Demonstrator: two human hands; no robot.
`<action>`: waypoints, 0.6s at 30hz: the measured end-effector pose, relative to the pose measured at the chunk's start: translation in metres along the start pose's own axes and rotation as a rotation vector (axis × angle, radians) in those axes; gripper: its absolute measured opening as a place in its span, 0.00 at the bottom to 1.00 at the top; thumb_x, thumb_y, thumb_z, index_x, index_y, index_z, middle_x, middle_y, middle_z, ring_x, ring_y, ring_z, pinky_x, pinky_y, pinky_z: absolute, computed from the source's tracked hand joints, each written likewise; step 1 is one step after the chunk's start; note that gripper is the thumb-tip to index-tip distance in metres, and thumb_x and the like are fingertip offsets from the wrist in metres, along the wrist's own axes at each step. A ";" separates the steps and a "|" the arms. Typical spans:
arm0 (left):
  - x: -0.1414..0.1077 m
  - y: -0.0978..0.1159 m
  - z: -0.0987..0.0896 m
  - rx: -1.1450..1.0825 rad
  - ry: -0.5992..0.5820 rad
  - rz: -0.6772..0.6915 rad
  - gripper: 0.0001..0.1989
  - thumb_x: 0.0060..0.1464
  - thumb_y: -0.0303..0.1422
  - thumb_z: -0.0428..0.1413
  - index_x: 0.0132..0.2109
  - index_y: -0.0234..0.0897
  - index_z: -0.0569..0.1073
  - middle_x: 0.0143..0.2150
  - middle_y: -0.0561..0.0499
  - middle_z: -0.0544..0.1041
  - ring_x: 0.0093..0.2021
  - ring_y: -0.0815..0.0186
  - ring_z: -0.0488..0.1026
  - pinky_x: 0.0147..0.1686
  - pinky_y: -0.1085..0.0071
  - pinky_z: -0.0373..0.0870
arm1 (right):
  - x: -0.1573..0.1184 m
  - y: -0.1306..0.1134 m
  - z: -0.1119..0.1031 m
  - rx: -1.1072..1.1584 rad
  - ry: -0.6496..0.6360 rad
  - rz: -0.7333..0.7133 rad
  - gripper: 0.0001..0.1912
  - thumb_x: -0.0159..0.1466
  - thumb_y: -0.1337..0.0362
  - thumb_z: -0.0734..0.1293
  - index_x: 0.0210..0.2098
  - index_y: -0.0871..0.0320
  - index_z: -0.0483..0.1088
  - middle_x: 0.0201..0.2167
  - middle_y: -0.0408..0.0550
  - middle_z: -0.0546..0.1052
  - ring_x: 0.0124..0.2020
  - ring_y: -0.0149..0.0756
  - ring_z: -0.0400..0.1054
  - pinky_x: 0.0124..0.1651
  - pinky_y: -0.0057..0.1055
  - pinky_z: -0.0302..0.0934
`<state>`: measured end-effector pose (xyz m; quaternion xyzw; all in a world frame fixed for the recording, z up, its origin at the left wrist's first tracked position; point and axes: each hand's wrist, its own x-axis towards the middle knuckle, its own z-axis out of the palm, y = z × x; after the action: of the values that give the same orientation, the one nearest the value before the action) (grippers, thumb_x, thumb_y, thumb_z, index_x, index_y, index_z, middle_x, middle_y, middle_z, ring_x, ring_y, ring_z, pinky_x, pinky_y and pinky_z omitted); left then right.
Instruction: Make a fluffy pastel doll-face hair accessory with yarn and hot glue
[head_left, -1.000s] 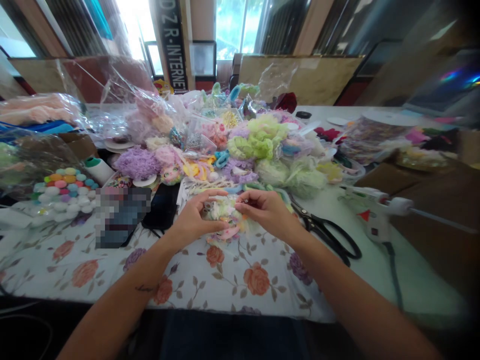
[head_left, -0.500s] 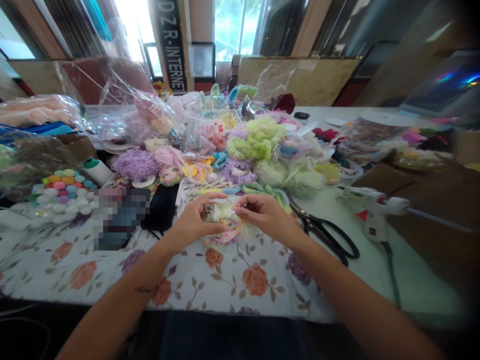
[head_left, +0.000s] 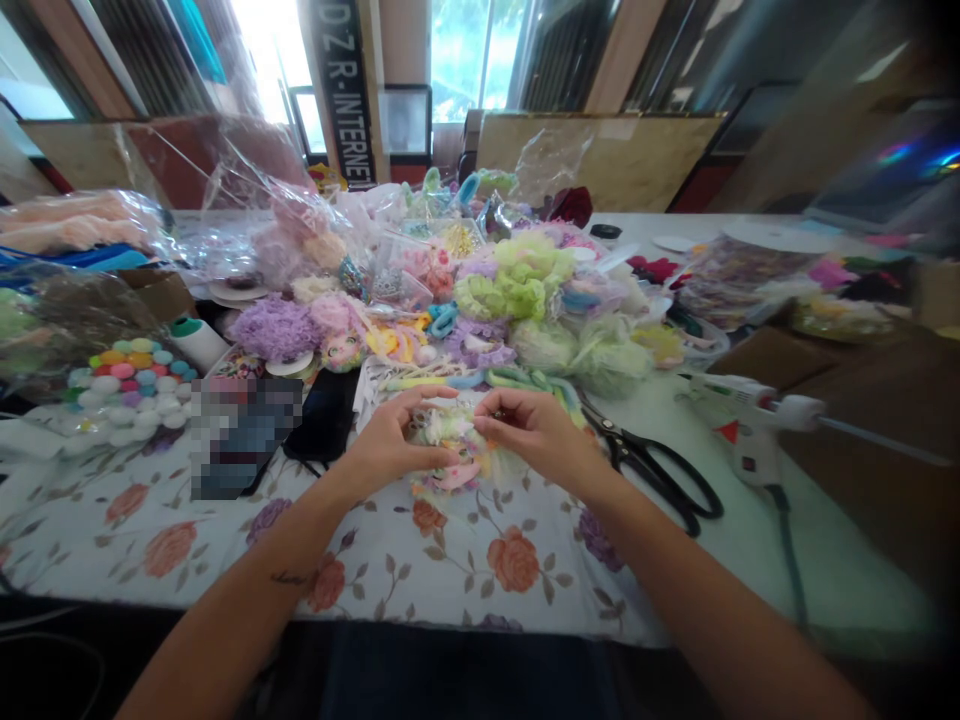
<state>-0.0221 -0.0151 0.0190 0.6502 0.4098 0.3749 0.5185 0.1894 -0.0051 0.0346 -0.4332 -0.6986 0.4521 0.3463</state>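
Observation:
A small pastel doll-like piece (head_left: 456,462), with a pink face and frilly yellow-green trim, lies on the flowered cloth (head_left: 465,560) between my hands. My left hand (head_left: 394,435) curves around its left side, thumb and fingers wrapped about it. At its upper right, my right hand (head_left: 529,430) pinches with thumb and forefinger; whatever is between those fingertips is too small to name. Just behind the piece run pale twisted yellow, blue and green strands (head_left: 517,380).
Black-handled scissors (head_left: 660,470) and a white glue gun (head_left: 750,430) lie to the right, near a cardboard box (head_left: 862,400). Dark phones (head_left: 319,415) and pompoms (head_left: 131,385) are at left. A heap of ruffled yarn pieces (head_left: 517,280) stands behind.
My right hand's fingertips have shifted very slightly at the top of the piece. My left hand keeps its place around it.

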 end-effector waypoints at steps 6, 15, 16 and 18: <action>0.001 -0.005 0.002 -0.014 -0.007 -0.036 0.34 0.39 0.35 0.69 0.55 0.43 0.71 0.49 0.48 0.73 0.48 0.59 0.69 0.41 0.69 0.67 | -0.002 -0.001 0.000 -0.005 -0.017 0.017 0.14 0.58 0.54 0.67 0.26 0.59 0.69 0.20 0.39 0.63 0.21 0.26 0.52 0.24 0.28 0.46; -0.002 0.002 0.000 -0.138 -0.047 -0.057 0.36 0.39 0.34 0.69 0.57 0.45 0.68 0.49 0.49 0.72 0.47 0.62 0.71 0.42 0.69 0.69 | -0.007 0.003 -0.010 0.193 0.138 0.031 0.18 0.58 0.52 0.70 0.43 0.55 0.71 0.36 0.45 0.73 0.36 0.34 0.67 0.38 0.31 0.61; -0.002 0.003 -0.001 -0.141 -0.060 -0.060 0.37 0.40 0.34 0.69 0.58 0.46 0.67 0.50 0.49 0.72 0.46 0.63 0.71 0.42 0.69 0.70 | -0.008 0.004 -0.011 0.224 0.112 0.060 0.19 0.57 0.52 0.70 0.44 0.54 0.71 0.37 0.46 0.73 0.37 0.34 0.67 0.39 0.31 0.62; -0.003 0.004 -0.002 -0.114 -0.078 -0.061 0.39 0.39 0.34 0.69 0.59 0.47 0.65 0.51 0.48 0.72 0.44 0.64 0.71 0.39 0.71 0.70 | -0.010 0.006 -0.009 0.266 -0.007 0.137 0.21 0.55 0.53 0.72 0.45 0.54 0.70 0.38 0.45 0.73 0.37 0.34 0.68 0.38 0.30 0.62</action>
<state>-0.0241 -0.0177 0.0229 0.6210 0.3869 0.3558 0.5814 0.2031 -0.0102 0.0313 -0.4283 -0.6026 0.5648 0.3665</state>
